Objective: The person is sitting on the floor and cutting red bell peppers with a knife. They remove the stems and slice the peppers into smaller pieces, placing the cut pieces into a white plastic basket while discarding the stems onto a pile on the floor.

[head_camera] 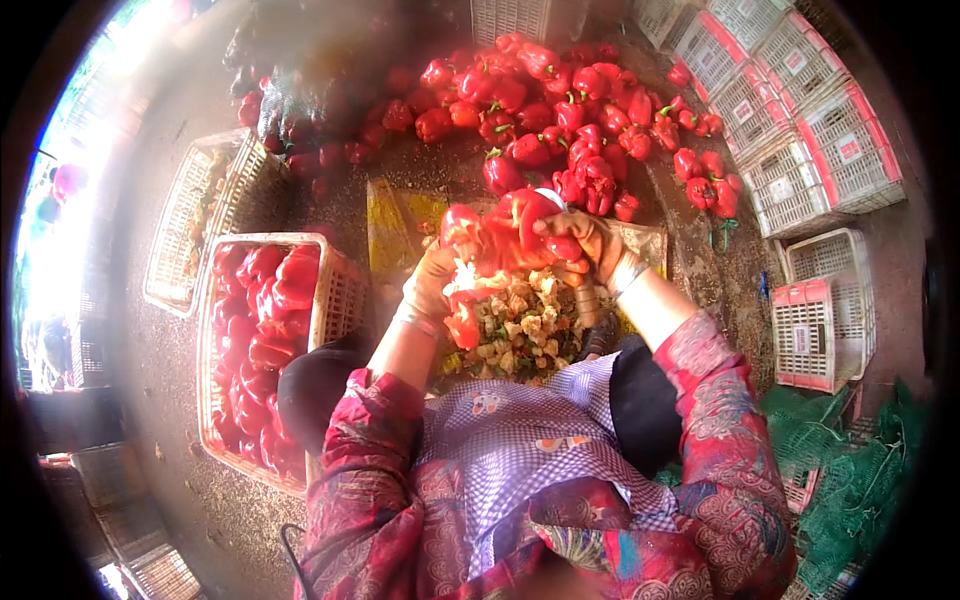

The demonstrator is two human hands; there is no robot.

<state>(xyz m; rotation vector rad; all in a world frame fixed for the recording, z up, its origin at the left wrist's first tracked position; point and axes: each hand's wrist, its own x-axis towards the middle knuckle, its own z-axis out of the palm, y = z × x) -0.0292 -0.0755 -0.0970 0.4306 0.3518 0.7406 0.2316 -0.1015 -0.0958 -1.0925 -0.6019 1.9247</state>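
Observation:
Both my hands meet over a heap of pale pepper cores (525,322) between my knees. My left hand (431,281) holds opened red bell pepper pieces (463,319), with a torn piece hanging below the fingers. Around a red bell pepper (517,214) my right hand (589,240) has its fingers closed; a small white object (553,198) shows at its upper edge. How many pieces lie between the hands I cannot tell. Whole red bell peppers (532,150) lie piled on the floor just beyond.
To my left stands a plastic crate (322,300) filled with cored red peppers, with another crate (176,225) behind it. Stacked crates (780,180) line the right side, above a crate (802,352) near green netting (855,480). A mesh sack (281,105) sits at the upper left.

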